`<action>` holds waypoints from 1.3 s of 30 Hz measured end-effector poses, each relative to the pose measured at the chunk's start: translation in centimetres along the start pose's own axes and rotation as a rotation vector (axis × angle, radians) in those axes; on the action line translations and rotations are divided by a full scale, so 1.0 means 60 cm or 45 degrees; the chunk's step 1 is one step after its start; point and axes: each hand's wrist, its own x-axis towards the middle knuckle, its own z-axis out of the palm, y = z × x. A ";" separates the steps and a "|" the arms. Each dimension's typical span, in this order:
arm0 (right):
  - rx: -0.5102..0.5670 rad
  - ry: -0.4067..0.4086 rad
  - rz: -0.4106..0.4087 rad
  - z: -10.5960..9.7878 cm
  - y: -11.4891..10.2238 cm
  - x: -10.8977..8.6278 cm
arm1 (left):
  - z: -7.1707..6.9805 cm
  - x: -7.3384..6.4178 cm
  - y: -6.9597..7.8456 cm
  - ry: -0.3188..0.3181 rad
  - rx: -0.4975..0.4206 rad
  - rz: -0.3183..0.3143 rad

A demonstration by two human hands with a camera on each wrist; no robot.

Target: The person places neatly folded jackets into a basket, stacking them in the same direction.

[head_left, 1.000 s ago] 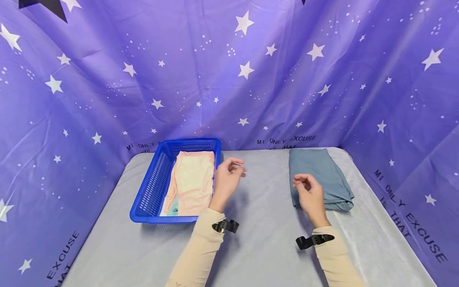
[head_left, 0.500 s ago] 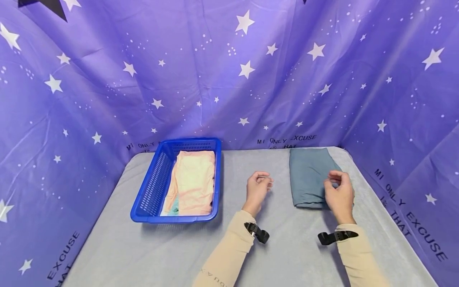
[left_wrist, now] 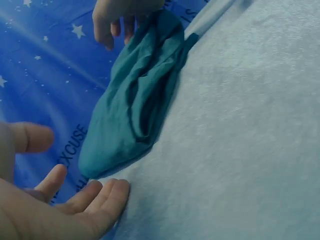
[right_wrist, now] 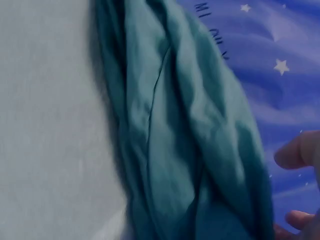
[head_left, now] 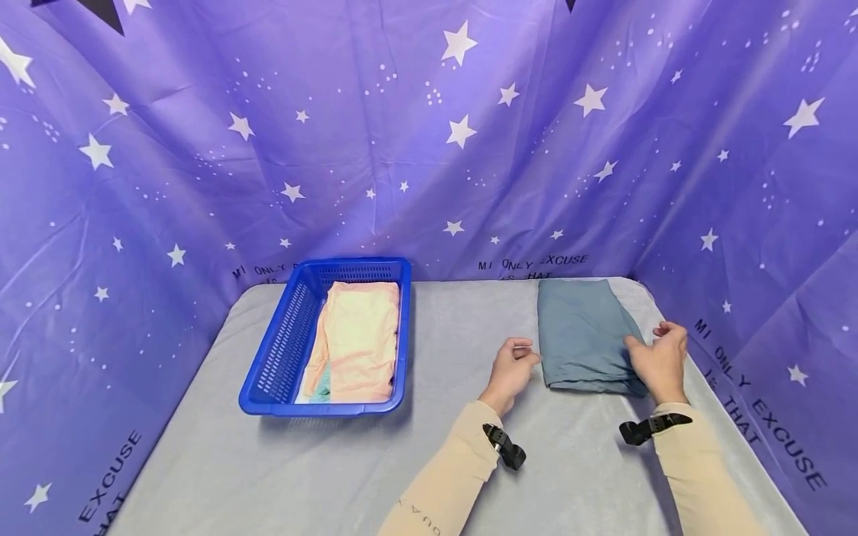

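The left hand (head_left: 511,374) shifts from beside the blue basket (head_left: 325,409) to right of centre, near the teal cloth (head_left: 585,331); the right hand (head_left: 662,366) reaches the cloth's right edge.

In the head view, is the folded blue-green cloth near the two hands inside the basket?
No, the folded blue-green cloth lies on the grey tabletop, apart from the blue basket.

Shows purple curtain (head_left: 375,149) on the far, left and right sides, hanging not quite flat, printed with white stars (head_left: 459,131) of different sizes. Carries also black lettering (head_left: 789,445), with EXCUSE readable, along the lower part. Has below a table (head_left: 462,320) covered with pale grey, slightly shiny cloth (head_left: 570,476). Looks rather brightly lit.
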 end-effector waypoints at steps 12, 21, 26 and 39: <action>0.005 -0.358 0.160 0.002 0.042 0.029 | 0.034 0.002 -0.002 -0.132 -0.091 -0.101; 0.005 -0.506 0.168 -0.005 0.054 0.045 | 0.043 0.021 -0.004 -0.121 -0.098 -0.165; -0.022 -0.553 0.147 -0.005 0.065 0.051 | 0.043 0.025 -0.012 -0.105 -0.098 -0.158; -0.055 -0.723 0.110 -0.009 0.076 0.062 | 0.040 0.032 -0.023 -0.088 0.015 -0.093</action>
